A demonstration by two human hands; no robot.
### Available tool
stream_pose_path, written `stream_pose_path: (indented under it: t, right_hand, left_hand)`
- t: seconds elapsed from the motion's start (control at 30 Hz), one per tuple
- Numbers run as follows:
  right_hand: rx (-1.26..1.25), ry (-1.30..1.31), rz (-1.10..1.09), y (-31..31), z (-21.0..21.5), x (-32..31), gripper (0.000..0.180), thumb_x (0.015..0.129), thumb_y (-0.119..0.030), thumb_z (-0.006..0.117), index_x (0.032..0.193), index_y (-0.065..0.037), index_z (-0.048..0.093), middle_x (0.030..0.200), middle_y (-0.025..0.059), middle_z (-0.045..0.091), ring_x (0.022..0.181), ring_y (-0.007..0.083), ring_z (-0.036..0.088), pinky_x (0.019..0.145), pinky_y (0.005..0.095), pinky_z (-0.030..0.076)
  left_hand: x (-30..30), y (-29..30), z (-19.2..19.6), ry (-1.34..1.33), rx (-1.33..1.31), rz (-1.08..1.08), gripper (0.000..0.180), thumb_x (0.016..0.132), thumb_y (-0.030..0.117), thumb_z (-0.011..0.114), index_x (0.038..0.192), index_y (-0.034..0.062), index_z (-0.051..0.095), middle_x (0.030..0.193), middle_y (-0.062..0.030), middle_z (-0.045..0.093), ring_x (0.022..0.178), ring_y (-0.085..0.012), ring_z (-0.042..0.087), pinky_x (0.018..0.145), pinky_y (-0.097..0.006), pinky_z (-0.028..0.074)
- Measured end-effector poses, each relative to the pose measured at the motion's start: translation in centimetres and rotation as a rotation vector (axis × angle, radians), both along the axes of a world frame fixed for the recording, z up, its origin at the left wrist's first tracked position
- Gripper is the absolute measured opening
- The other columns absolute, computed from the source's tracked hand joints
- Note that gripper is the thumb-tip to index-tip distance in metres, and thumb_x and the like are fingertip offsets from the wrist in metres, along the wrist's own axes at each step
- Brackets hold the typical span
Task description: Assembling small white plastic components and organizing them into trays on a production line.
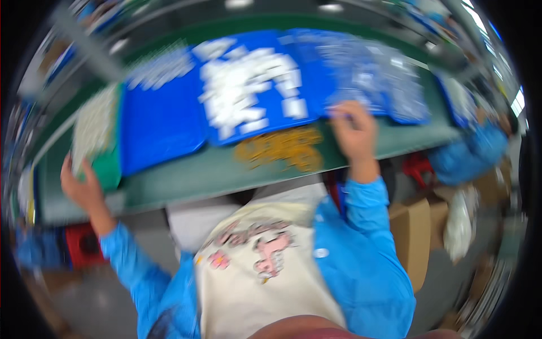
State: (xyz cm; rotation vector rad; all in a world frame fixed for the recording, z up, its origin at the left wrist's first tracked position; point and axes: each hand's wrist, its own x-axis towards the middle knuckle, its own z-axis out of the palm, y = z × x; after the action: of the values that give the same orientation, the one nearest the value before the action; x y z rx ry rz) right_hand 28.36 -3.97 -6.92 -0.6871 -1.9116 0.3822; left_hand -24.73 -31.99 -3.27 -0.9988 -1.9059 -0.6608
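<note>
Trays (164,121) on tabletop (214,175): left hand (82,186) touches white-parts tray (93,127), right hand (353,133) curled at clear bags (367,73); grip contents unclear, blurred.

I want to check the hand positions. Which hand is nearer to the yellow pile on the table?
The right hand. It is just right of the yellow pile. The left hand is far to its left, at the table's left end.

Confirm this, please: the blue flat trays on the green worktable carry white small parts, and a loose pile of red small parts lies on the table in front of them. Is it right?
Not quite. The head view shows that the loose pile of small parts is yellow-orange, not red. The rest holds: the blue flat trays on the green worktable carry white small parts, and the pile lies in front of them.
</note>
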Motion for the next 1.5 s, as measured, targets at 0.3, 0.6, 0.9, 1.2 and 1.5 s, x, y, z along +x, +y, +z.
stream_pose_path:
  t: [0.3,0.6,0.9,1.2,1.5]
  right_hand:
    - [0.036,-0.537,1.008,4.7,3.3,-10.2,0.026,0.079,-0.018,0.074,0.102,-0.007,0.073,0.11,0.0143,0.065,0.103,0.0328,0.061,0.088,0.0413,0.048]
    - [0.097,-0.558,0.987,4.6,1.2,-11.3,0.021,0.078,-0.026,0.076,0.086,-0.007,0.071,0.096,0.0111,0.063,0.092,0.0332,0.061,0.077,0.0441,0.049]
    - [0.137,-0.619,0.601,5.3,1.6,-11.4,0.008,0.078,-0.012,0.066,0.083,-0.006,0.065,0.087,0.0123,0.063,0.085,0.0331,0.062,0.074,0.043,0.05]
    - [-0.09,-0.311,0.56,5.8,1.7,-10.3,0.018,0.085,-0.011,0.066,0.102,-0.005,0.063,0.096,0.0147,0.064,0.094,0.0348,0.061,0.082,0.0449,0.048]
    - [-0.136,0.109,0.608,8.9,1.7,-12.2,0.007,0.079,-0.005,0.068,0.085,-0.004,0.07,0.09,0.0122,0.067,0.079,0.0244,0.066,0.068,0.0346,0.052]
  left_hand:
    - [-0.4,14.8,-3.4,-0.424,-0.591,-0.338,0.074,0.082,0.022,0.075,0.143,-0.0005,0.04,0.134,-0.0251,0.053,0.125,-0.0404,0.05,0.105,-0.043,0.04]
    - [-2.6,18.4,-8.0,-0.724,-0.372,-0.519,0.07,0.079,0.016,0.077,0.138,-0.001,0.044,0.122,-0.0202,0.062,0.113,-0.0304,0.059,0.1,-0.038,0.043]
    - [-2.6,22.9,-9.1,-0.904,-0.216,-0.429,0.041,0.08,0.011,0.078,0.115,0.003,0.059,0.086,0.0011,0.055,0.074,-0.0091,0.049,0.065,-0.024,0.044]
    - [-2.4,20.9,-6.9,-1.266,-0.128,-0.592,0.027,0.085,0.013,0.073,0.107,0.0107,0.057,0.094,0.0005,0.059,0.079,-0.0099,0.057,0.067,-0.025,0.044]
    - [-9.4,17.2,-6.6,-1.52,0.206,-1.014,0.05,0.097,0.021,0.059,0.141,0.0078,0.038,0.14,-0.018,0.048,0.126,-0.0292,0.052,0.103,-0.042,0.043]
